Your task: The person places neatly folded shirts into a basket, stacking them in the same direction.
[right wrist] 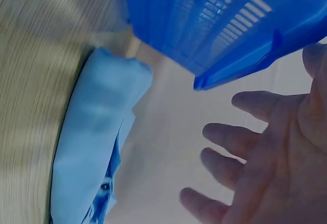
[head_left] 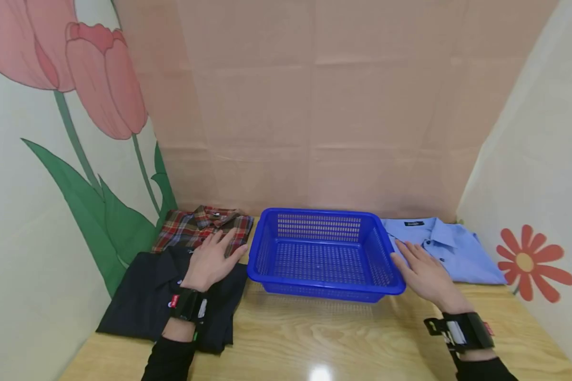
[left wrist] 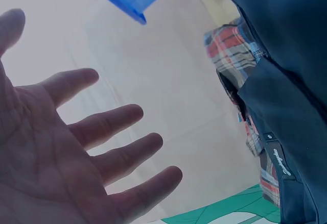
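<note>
A blue plastic basket (head_left: 318,284) with slotted sides stands on the wooden table between my two hands. My left hand (head_left: 209,263) hovers over a folded black shirt (head_left: 138,296), fingers spread and palm bare in the left wrist view. Behind that shirt lies a folded plaid shirt (head_left: 176,228) in red and brown. My right hand (head_left: 424,272) is at the basket's right rim, its fingers extended and holding nothing; the thumb is right by the rim in the right wrist view. Beyond it, a folded light blue shirt (head_left: 472,259) lies to the basket's right.
The wooden table (head_left: 314,333) extends in front of the basket. A brownish sheet (head_left: 314,106) covers the back wall. Pale side walls with a painted tulip (head_left: 107,79) and a red flower (head_left: 524,262) close in left and right.
</note>
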A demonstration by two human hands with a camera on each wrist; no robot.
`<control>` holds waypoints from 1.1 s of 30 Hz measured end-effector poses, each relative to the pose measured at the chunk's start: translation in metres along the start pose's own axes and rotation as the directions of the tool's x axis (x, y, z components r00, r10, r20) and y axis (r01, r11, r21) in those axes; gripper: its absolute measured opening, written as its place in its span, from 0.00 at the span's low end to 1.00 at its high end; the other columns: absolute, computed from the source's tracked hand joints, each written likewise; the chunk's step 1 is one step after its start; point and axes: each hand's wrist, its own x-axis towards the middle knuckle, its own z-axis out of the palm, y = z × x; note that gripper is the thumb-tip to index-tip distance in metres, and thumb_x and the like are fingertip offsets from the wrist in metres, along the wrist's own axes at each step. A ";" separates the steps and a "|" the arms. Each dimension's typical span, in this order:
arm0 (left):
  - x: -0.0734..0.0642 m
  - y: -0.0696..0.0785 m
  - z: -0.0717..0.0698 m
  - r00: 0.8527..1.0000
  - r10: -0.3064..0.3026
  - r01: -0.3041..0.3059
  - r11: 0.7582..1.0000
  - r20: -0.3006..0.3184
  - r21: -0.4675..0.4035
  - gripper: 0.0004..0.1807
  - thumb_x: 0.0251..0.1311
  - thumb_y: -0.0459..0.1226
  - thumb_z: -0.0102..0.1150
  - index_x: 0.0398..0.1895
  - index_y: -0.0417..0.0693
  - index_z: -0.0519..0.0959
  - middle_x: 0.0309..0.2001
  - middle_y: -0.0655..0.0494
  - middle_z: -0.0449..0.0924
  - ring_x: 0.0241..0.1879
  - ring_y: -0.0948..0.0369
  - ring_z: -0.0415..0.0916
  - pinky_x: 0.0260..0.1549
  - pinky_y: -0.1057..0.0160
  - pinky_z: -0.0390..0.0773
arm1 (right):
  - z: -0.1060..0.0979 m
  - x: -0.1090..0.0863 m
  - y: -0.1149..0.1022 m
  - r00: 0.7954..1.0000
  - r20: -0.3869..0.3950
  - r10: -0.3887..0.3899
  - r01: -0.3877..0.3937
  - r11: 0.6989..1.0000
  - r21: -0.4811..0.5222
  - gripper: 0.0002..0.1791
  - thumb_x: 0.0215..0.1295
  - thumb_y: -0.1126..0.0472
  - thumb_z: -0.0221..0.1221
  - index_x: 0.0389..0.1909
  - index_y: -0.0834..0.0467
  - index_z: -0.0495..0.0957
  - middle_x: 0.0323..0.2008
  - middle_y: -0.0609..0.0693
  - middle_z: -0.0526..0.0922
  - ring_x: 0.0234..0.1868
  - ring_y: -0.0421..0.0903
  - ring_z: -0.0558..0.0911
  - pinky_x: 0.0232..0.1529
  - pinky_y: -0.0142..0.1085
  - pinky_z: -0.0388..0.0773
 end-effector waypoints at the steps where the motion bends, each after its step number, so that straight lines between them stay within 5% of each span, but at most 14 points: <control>1: 0.000 0.000 0.000 1.000 -0.001 0.001 1.000 -0.003 -0.001 0.41 0.65 0.69 0.38 0.75 0.59 0.61 0.71 0.38 0.63 0.69 0.37 0.60 0.59 0.32 0.65 | 0.000 0.000 -0.001 1.000 -0.016 -0.011 0.011 1.000 0.005 0.41 0.76 0.35 0.33 0.75 0.63 0.53 0.72 0.72 0.55 0.72 0.73 0.51 0.65 0.69 0.48; 11: -0.006 -0.007 0.000 1.000 -0.007 0.006 1.000 -0.021 -0.012 0.39 0.69 0.65 0.38 0.72 0.49 0.65 0.64 0.38 0.72 0.59 0.39 0.74 0.48 0.36 0.76 | 0.003 0.001 -0.032 0.974 -0.187 -0.131 0.130 0.991 -0.016 0.32 0.73 0.44 0.51 0.65 0.65 0.70 0.63 0.70 0.72 0.66 0.71 0.65 0.60 0.67 0.64; 20: -0.007 -0.017 -0.011 0.997 -0.020 0.018 0.999 -0.079 -0.034 0.33 0.70 0.60 0.44 0.65 0.45 0.74 0.52 0.40 0.82 0.44 0.43 0.82 0.37 0.41 0.80 | 0.014 0.002 -0.062 0.966 -0.195 -0.170 0.166 0.985 -0.040 0.27 0.72 0.49 0.55 0.61 0.66 0.74 0.59 0.67 0.77 0.64 0.67 0.71 0.60 0.62 0.68; 33: -0.009 -0.025 -0.014 0.996 -0.026 0.024 1.000 -0.083 -0.015 0.35 0.70 0.61 0.42 0.63 0.44 0.76 0.49 0.38 0.83 0.41 0.41 0.82 0.33 0.42 0.80 | 0.030 0.014 -0.121 0.927 -0.210 -0.312 0.316 0.949 -0.015 0.30 0.71 0.48 0.56 0.68 0.59 0.69 0.66 0.61 0.72 0.65 0.59 0.73 0.60 0.56 0.72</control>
